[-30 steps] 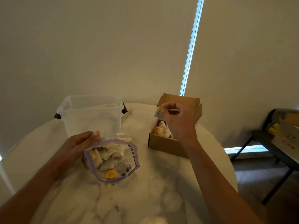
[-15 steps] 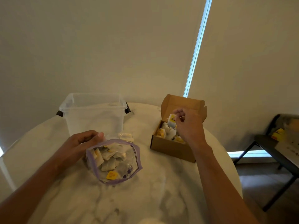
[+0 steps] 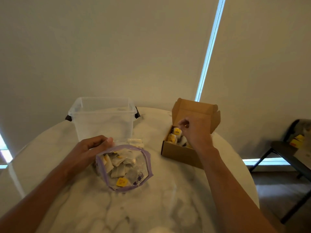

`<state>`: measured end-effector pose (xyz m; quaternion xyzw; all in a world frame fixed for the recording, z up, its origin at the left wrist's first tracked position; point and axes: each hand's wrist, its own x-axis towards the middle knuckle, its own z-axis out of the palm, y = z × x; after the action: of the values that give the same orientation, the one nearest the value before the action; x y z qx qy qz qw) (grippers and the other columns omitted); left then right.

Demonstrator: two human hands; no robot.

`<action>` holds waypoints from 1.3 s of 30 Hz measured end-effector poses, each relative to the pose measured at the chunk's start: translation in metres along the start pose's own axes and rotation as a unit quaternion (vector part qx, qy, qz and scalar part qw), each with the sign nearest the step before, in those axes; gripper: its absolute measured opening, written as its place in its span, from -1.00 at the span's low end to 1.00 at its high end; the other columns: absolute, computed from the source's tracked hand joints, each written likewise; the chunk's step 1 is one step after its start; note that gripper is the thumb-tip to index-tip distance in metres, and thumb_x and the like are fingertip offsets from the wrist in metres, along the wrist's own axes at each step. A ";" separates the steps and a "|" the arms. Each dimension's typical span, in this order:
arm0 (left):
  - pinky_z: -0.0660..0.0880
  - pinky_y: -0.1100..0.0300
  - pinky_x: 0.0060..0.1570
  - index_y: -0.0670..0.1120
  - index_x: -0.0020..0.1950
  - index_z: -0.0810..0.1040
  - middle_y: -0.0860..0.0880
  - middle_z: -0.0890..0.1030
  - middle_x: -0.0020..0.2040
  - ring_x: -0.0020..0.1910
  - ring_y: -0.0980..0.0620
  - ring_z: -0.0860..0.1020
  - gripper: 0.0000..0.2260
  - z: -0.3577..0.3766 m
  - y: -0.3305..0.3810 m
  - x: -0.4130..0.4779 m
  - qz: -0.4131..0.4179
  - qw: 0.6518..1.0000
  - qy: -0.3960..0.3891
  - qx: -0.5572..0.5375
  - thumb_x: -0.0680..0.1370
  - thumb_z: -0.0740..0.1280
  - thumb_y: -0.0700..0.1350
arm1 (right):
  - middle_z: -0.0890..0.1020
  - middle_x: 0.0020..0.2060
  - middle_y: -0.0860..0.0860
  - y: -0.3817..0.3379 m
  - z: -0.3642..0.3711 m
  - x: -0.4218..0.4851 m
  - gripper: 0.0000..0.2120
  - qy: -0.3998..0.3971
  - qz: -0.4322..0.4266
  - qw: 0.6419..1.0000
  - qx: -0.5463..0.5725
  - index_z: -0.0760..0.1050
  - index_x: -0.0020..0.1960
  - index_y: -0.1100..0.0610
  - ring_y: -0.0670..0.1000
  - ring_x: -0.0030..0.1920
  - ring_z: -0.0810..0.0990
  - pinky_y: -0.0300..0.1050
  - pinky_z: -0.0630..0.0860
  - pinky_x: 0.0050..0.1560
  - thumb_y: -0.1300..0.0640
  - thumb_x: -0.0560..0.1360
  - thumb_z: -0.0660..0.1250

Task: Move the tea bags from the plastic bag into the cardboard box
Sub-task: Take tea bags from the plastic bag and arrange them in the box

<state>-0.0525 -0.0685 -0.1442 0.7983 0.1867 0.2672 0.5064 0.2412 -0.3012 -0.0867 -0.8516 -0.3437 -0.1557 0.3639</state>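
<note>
Head view: the right hand [image 3: 195,132] has come down onto the box [image 3: 181,154], and the tea bag [image 3: 176,132] it carried now sits inside among the others, so this transfer looks nearly done. Its fingers are curled; whether they still pinch the string I cannot tell. The tea bag stands roughly upright, yellow label toward the camera. The left hand [image 3: 90,148] grips the plastic bag [image 3: 149,163] by its rim, mouth up, many bags left.

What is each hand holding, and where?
Left hand grips the plastic bag at its rim; right hand pinches a tea bag by its top.
</note>
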 end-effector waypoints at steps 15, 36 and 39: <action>0.50 0.06 0.06 -0.03 0.06 0.74 0.06 0.71 -0.13 -0.10 0.13 0.63 -0.64 -0.001 0.005 -0.002 0.003 1.000 -0.014 -0.001 0.71 0.34 0.23 | 0.76 -0.09 -0.13 -0.112 -0.008 -0.103 -0.87 -0.359 -0.280 0.873 0.173 0.75 0.11 0.03 -0.09 -0.10 0.73 -0.16 0.68 -0.06 0.04 0.59 0.52; 0.54 0.08 0.08 -0.01 0.10 0.76 0.05 0.75 -0.09 -0.08 0.12 0.65 -0.62 0.000 0.004 -0.001 -0.004 1.000 -0.017 0.024 0.70 0.33 0.26 | 0.62 0.01 -0.13 -0.110 0.019 -0.112 -0.81 -0.336 -0.258 0.905 0.031 0.72 0.06 -0.01 -0.10 -0.10 0.62 -0.19 0.62 -0.08 -0.05 0.51 0.45; 0.55 0.04 0.09 0.00 0.10 0.77 0.02 0.76 -0.07 -0.07 0.09 0.66 -0.62 0.000 0.003 -0.001 -0.002 0.999 -0.020 0.024 0.70 0.33 0.27 | 0.61 0.02 -0.11 -0.117 0.026 -0.119 -0.65 -0.323 -0.250 0.913 0.024 0.68 0.11 -0.01 -0.10 -0.04 0.59 -0.08 0.63 0.01 -0.24 0.51 0.40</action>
<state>-0.0533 -0.0702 -0.1421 0.8153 0.1845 0.2453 0.4911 0.0749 -0.2803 -0.1060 -0.7327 -0.6476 0.0500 0.2030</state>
